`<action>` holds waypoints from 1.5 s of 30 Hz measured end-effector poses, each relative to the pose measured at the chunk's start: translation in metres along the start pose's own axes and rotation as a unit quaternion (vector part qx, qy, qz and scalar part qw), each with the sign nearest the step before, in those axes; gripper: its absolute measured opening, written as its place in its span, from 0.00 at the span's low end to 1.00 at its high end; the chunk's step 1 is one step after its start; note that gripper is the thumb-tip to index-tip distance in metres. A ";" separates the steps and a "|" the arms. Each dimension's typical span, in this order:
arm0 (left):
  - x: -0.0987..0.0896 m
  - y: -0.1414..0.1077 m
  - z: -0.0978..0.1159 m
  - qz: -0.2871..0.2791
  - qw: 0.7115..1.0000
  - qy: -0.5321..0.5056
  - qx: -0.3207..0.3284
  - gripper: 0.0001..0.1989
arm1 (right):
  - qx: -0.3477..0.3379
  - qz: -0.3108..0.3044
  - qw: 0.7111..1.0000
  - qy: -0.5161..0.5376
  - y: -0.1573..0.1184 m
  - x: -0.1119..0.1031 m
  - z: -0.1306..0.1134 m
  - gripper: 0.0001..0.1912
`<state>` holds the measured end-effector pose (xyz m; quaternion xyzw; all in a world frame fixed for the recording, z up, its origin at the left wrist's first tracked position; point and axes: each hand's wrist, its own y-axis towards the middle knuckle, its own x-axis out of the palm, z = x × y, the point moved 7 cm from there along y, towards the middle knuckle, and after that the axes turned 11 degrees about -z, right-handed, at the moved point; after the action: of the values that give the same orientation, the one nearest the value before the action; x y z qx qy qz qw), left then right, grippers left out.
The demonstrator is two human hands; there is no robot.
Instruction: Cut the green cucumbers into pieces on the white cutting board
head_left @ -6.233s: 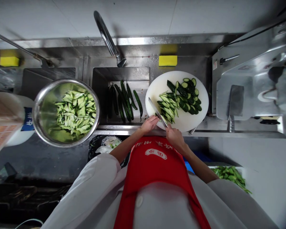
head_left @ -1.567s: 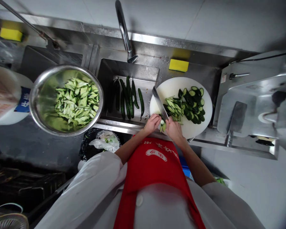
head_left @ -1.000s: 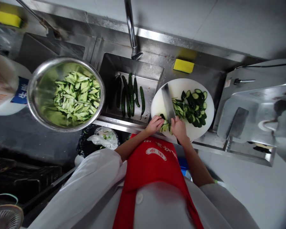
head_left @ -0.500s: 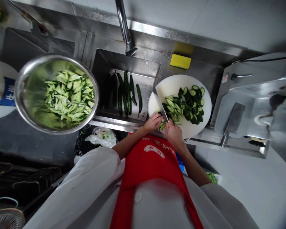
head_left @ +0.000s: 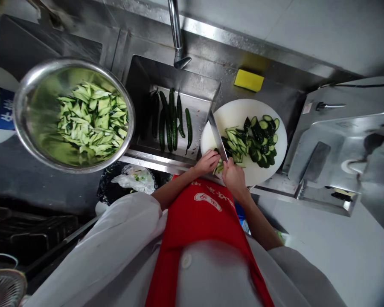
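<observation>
My right hand (head_left: 233,175) is closed on the handle of a large knife (head_left: 218,135), whose blade slants up and left over the round white cutting board (head_left: 277,168). Beside the blade on its left, my left hand (head_left: 208,162) has its fingers bent together over a dark green cucumber piece (head_left: 216,151), mostly hidden under the fingertips. Right of the blade lie cut cucumber strips (head_left: 236,141), and beyond them a heap of cucumber slices (head_left: 263,143). Some strips also lie between the hands, near the board's front edge.
Several whole cucumbers (head_left: 174,123) lie in the sink (head_left: 198,87) under a faucet (head_left: 176,32). A metal bowl (head_left: 21,115) of cut cucumber stands left. A yellow sponge (head_left: 248,80) lies behind the board; a metal machine (head_left: 326,128) is at right. Below the sink is a black bag (head_left: 107,183).
The view has shifted and tilted slightly. Both hands and the knife stay almost in the same place on the board.
</observation>
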<state>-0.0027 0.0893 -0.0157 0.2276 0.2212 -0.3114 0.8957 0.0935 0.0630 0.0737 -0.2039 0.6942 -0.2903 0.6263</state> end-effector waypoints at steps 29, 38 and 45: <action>-0.004 0.013 0.001 -0.017 1.000 0.006 -0.014 0.16 | -0.023 0.026 0.999 0.004 0.003 -0.017 0.008 0.16; -0.006 0.010 0.002 -0.002 1.000 0.018 0.008 0.15 | -0.022 0.032 0.999 0.014 0.041 -0.015 0.002 0.16; 0.001 0.010 -0.003 -0.023 0.999 0.013 -0.019 0.17 | -0.032 0.026 0.999 0.005 0.006 -0.019 0.011 0.17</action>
<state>0.0041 0.0974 -0.0162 0.2088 0.2437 -0.3250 0.8896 0.1074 0.0783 0.0838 -0.2045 0.7115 -0.2525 0.6231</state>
